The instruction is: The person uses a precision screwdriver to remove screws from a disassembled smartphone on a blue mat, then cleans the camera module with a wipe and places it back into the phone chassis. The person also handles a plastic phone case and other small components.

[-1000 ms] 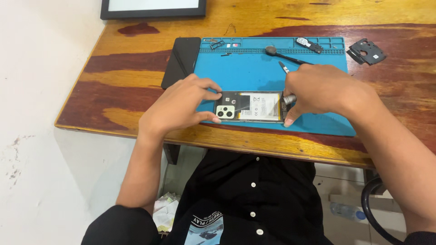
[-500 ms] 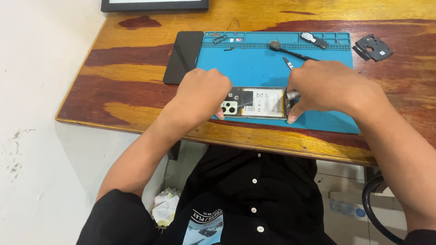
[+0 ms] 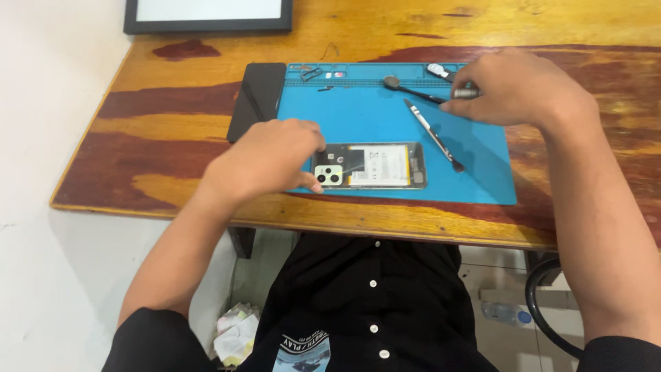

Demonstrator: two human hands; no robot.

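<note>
An opened phone (image 3: 382, 165), its back removed so the battery and a pale green camera block show, lies near the front edge of a blue work mat (image 3: 358, 114). My left hand (image 3: 265, 162) rests over the phone's left end, fingers on top and thumb at its near edge. My right hand (image 3: 520, 86) is at the mat's far right corner, fingers closed on a silver screwdriver (image 3: 467, 92). Metal tweezers (image 3: 432, 132) and a black tool with a round end (image 3: 412, 89) lie on the mat between my hands.
A black flat panel (image 3: 256, 100) lies against the mat's left edge. Small parts (image 3: 313, 71) sit in the mat's top tray. A dark-framed board (image 3: 206, 26) stands at the back of the wooden table (image 3: 158, 131). A black cable (image 3: 540, 310) hangs below at the right.
My right hand has left the phone's right end and moved up and right to the mat's far corner with the screwdriver. My left hand stays on the phone's left end.
</note>
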